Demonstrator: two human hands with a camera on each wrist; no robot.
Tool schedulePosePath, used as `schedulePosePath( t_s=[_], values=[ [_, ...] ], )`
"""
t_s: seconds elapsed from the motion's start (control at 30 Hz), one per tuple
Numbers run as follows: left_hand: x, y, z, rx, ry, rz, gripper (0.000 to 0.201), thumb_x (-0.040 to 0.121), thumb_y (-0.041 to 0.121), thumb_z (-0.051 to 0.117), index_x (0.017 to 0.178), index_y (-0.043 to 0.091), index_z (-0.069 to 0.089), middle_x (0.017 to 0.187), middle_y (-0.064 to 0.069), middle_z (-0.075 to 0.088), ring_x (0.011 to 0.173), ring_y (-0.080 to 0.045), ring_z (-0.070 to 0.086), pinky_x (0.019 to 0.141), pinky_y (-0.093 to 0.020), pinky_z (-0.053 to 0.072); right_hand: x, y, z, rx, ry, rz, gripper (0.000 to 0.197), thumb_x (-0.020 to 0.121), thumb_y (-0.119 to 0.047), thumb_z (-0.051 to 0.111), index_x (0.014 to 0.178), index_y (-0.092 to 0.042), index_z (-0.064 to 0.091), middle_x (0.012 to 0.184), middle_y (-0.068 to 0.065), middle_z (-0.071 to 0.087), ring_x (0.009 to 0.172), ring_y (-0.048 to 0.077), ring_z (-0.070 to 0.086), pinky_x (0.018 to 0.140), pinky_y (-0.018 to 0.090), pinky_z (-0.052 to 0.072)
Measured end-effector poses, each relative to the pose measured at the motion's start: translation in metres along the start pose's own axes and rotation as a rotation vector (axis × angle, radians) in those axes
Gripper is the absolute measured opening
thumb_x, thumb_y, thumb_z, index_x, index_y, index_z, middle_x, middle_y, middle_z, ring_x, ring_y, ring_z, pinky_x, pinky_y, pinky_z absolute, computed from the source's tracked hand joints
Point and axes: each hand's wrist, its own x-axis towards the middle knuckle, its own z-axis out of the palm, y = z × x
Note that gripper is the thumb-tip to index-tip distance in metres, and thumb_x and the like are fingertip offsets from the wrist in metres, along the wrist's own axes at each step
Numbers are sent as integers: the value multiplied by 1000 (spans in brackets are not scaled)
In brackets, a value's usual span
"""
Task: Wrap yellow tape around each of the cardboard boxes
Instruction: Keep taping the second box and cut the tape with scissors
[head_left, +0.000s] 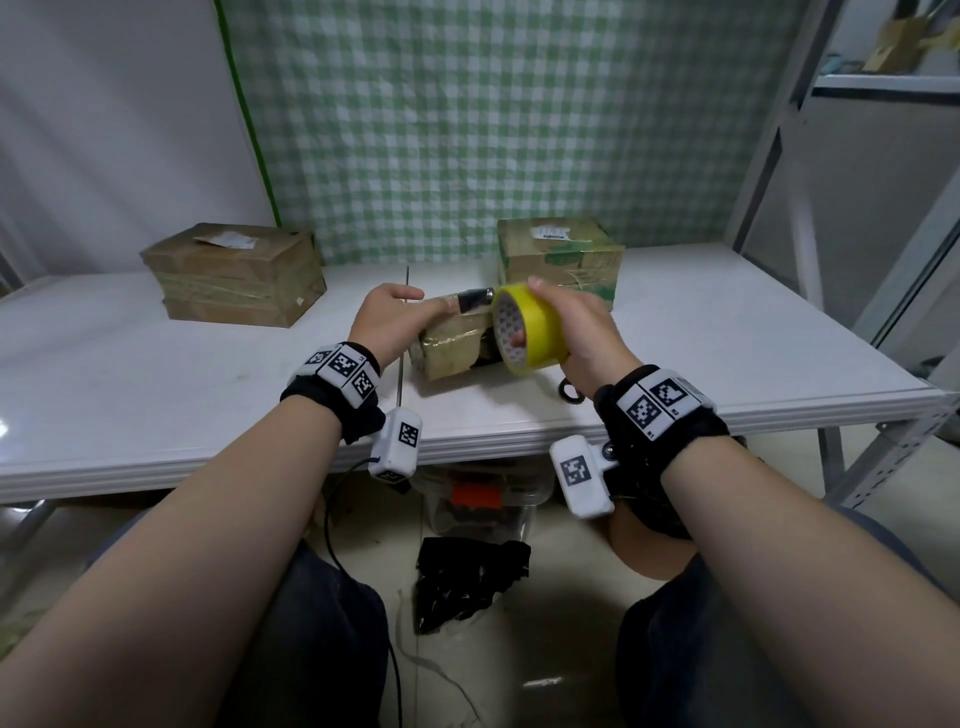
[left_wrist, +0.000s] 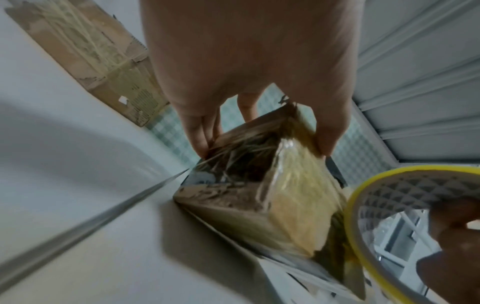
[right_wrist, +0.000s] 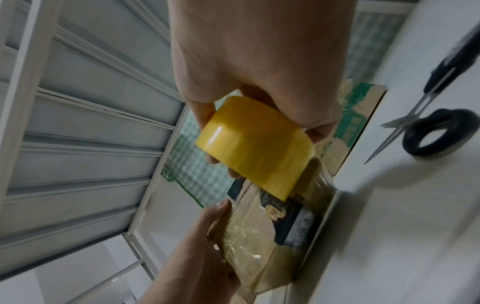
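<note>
A small cardboard box (head_left: 451, 345), wrapped in shiny yellowish tape, stands at the middle of the white table (head_left: 156, 384). My left hand (head_left: 395, 317) grips its top, thumb on one side and fingers on the other; the same box (left_wrist: 259, 189) shows in the left wrist view. My right hand (head_left: 576, 332) holds a roll of yellow tape (head_left: 527, 330) just right of the box, fingers through its core. In the right wrist view the tape roll (right_wrist: 255, 148) hovers over the box (right_wrist: 272, 236). A strip of tape runs from roll to box.
A flat taped cardboard box (head_left: 236, 273) lies at the back left, a green-printed box (head_left: 561, 257) at the back right. Scissors (right_wrist: 436, 123) lie on the table near my right wrist. A metal shelf frame (head_left: 852, 156) stands to the right. A green checked cloth (head_left: 493, 114) hangs behind.
</note>
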Motion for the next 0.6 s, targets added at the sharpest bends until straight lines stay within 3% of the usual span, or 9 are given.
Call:
schedulePosePath(
  t_s=[0.1, 0.13, 0.23, 0.3, 0.37, 0.43, 0.53, 0.6],
  values=[
    [1, 5, 0, -65, -24, -67, 54, 59, 58, 83, 84, 13, 68, 84, 2, 68, 79, -17, 63, 75, -30, 50, 3, -6, 1, 82, 10, -119, 19, 83, -32, 77, 74, -15, 76, 88, 4, 68, 88, 27, 64, 88, 51, 52],
    [1, 6, 0, -83, -38, -90, 52, 61, 59, 82, 83, 14, 68, 81, 1, 66, 77, -18, 61, 73, -30, 49, 4, -6, 1, 100, 7, -163, 18, 79, -34, 77, 73, -17, 77, 88, 6, 68, 89, 29, 63, 90, 54, 51],
    [-5, 11, -3, -107, -77, -191, 55, 73, 58, 79, 104, 13, 73, 89, 3, 68, 83, -17, 62, 65, -25, 48, 4, -4, 0, 97, -31, -253, 15, 78, -35, 75, 81, -21, 79, 93, 11, 71, 94, 36, 63, 97, 62, 49],
    [-7, 13, -6, -103, -99, -243, 58, 77, 59, 76, 114, 14, 69, 97, 1, 68, 82, -17, 62, 50, -19, 47, 4, -2, 0, 72, -37, -292, 15, 80, -31, 72, 88, -20, 77, 93, 8, 73, 94, 28, 66, 91, 49, 54],
    [-9, 15, -10, -115, -119, -273, 59, 81, 59, 74, 118, 15, 66, 105, -3, 69, 82, -18, 63, 40, -16, 44, 6, 1, 2, 6, -46, -316, 8, 91, -22, 68, 96, -18, 73, 91, 2, 73, 84, 9, 68, 77, 23, 54],
    [-11, 14, -11, -150, -130, -293, 54, 86, 58, 70, 119, 15, 65, 105, -3, 70, 84, -16, 64, 47, -21, 49, 11, 6, 5, -83, -44, -315, 10, 99, -19, 64, 104, -14, 71, 94, -4, 72, 79, -3, 67, 71, 12, 49],
    [-8, 12, -9, -180, -57, -270, 47, 91, 50, 68, 118, 11, 64, 100, -1, 67, 88, -16, 64, 64, -31, 56, 23, 13, 10, -141, -53, -305, 13, 100, -27, 64, 108, -19, 70, 105, -2, 75, 97, 10, 71, 90, 29, 56],
    [-4, 14, -8, -136, 56, -157, 37, 90, 41, 73, 115, 14, 65, 106, -1, 67, 98, -19, 64, 86, -37, 57, 29, 13, 15, -145, -48, -304, 11, 100, -29, 64, 106, -21, 70, 106, -1, 75, 101, 15, 71, 95, 36, 56]
  ],
)
